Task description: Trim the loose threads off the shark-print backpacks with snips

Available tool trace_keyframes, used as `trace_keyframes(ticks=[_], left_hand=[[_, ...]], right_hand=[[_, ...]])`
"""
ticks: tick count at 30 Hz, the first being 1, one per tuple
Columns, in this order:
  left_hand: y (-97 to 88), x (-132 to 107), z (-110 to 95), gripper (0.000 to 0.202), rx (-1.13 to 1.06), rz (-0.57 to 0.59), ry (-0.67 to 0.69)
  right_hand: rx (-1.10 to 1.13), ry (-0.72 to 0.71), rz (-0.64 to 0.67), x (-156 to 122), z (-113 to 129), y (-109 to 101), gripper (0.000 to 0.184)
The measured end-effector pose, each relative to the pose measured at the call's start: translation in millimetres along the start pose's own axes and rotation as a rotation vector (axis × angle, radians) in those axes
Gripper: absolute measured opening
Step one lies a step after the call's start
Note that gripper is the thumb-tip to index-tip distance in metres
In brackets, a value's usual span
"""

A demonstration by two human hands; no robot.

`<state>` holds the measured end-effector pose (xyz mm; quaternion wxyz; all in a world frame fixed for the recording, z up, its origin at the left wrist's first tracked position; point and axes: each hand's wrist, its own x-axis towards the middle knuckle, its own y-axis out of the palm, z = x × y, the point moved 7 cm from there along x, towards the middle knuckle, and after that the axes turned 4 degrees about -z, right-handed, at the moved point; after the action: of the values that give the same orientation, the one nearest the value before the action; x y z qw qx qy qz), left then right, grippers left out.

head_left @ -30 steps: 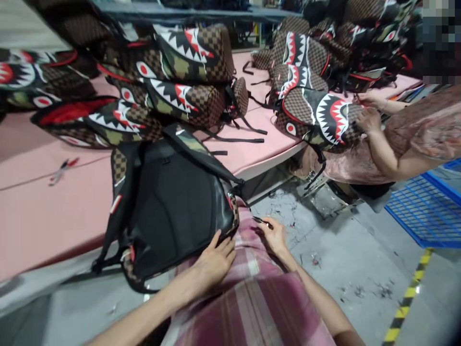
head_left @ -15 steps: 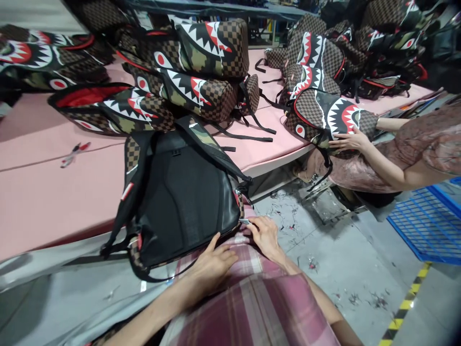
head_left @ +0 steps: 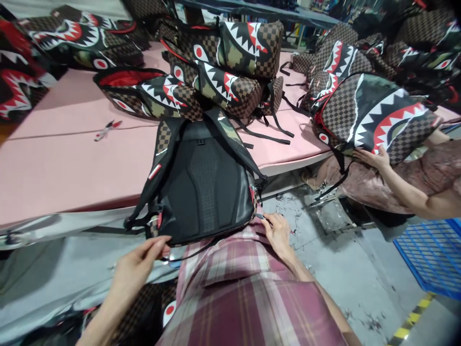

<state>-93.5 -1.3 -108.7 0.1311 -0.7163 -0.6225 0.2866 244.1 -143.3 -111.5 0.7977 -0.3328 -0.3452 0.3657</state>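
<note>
Left hand (head_left: 139,262) pinches the near bottom edge of the backpack (head_left: 205,192), which lies back-up over the bench (head_left: 72,168) edge. Right hand (head_left: 277,233) grips a small tool at its corner. Soft, floppy, probably light; best held by edges or straps.

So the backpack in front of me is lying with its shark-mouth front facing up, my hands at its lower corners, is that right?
Not quite. The head view shows the backpack lying with its black padded back panel and shoulder straps facing up. Your left hand and right hand are at its lower corners.
</note>
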Motion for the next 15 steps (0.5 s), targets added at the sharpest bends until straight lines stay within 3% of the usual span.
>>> trace_keyframes(ticks=[4, 8, 12, 15], left_hand=[[-21.0, 14, 17, 0.02, -0.375, -0.218, -0.232], [-29.6, 25, 26, 0.022, -0.444, -0.311, -0.248], [-32.6, 34, 29, 0.034, -0.441, -0.314, -0.179], [-27.8, 45, 22, 0.041, -0.45, -0.267, -0.142]], right_hand=[[-0.075, -0.075, 0.003, -1, 9, -3, 0.027], [0.0, -0.036, 0.009, 0, 6, -2, 0.029], [0.375, 0.289, 0.072, 0, -30, 12, 0.03], [0.605, 0.546, 0.03, 0, -58, 17, 0.037]])
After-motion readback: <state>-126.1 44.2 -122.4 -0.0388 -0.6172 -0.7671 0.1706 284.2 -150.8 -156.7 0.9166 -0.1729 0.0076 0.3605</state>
